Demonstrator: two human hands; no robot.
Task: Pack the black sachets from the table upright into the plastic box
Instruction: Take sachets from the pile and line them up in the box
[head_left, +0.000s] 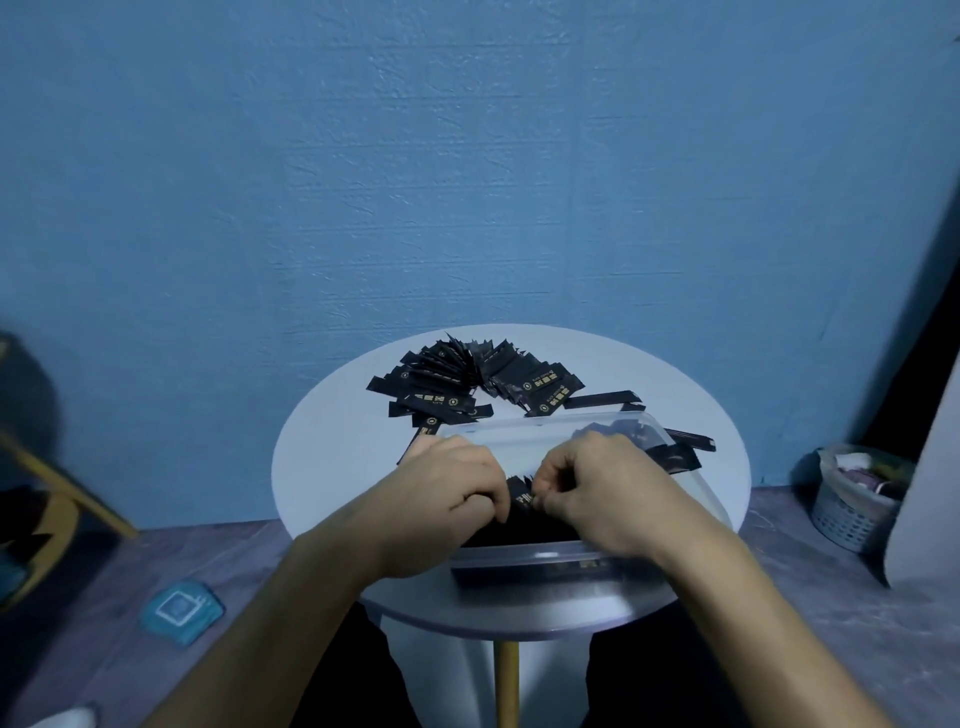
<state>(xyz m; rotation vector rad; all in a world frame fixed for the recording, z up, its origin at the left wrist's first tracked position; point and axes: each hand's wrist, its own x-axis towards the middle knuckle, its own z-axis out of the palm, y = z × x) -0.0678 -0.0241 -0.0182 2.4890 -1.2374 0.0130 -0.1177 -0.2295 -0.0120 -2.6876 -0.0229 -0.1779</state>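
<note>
In the plastic box (571, 552) at the tabletop's (322, 457) near edge, the right hand (608, 488) pinches a light, slick black sachet (521, 500) by its top edge, the left hand (447, 499) seemingly gripping the packed row (519, 527); loose sachets (467, 384) fan along the far edge.

Gold lettering (551, 385) on sachets (441, 387) illegible

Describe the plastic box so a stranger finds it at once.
Find the round white table before the blue wall. The plastic box stands on its near half. Unlike the black sachets behind, it is clear and rectangular.
</note>
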